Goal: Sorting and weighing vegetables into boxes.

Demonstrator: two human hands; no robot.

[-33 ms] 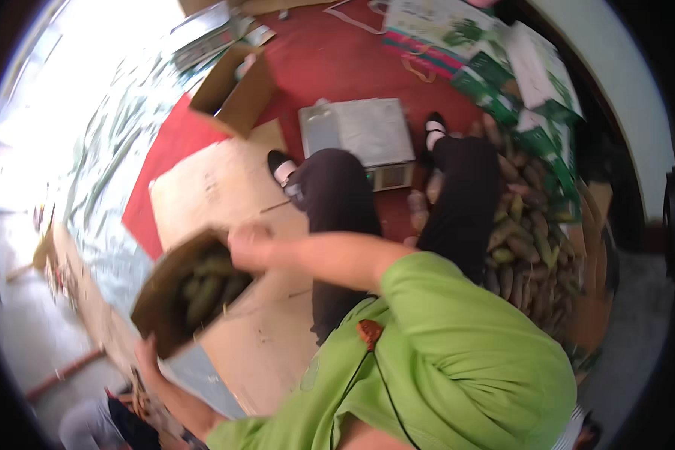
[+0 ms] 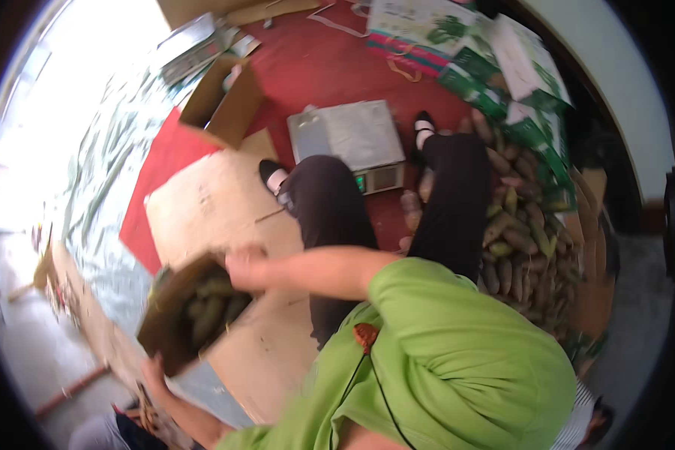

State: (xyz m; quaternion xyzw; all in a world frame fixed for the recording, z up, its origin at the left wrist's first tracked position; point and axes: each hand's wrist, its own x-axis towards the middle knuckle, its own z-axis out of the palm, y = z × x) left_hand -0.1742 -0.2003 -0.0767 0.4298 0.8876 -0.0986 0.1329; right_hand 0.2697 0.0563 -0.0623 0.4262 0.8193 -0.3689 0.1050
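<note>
An open cardboard box (image 2: 156, 330) is tilted at my left, above the flattened cardboard. Inside lie several plump, elongated green-brown vegetables (image 2: 211, 309), in shadow; their exact kind is unclear. My right hand (image 2: 246, 267) reaches across and grips the box's upper right rim, its fingers slightly blurred. My left hand (image 2: 154, 373) holds the lower left corner, fingers partly hidden by the cardboard. A digital scale (image 2: 361, 139) with a metal top and a green-lit display stands between my feet.
Flattened cardboard (image 2: 191, 196) covers the red floor mat (image 2: 296, 56) on the left. A second open box (image 2: 236, 105) and another scale (image 2: 187, 49) stand beyond. At right is a heap of similar vegetables (image 2: 521, 240) beside green-and-white printed bags (image 2: 536, 60). A person (image 2: 101, 431) shows at lower left.
The whole view has shifted slightly, with the scale and far things further left in the picture. Box and hands sit a little lower, with both hands still on it. The scale's green display now shows more.
</note>
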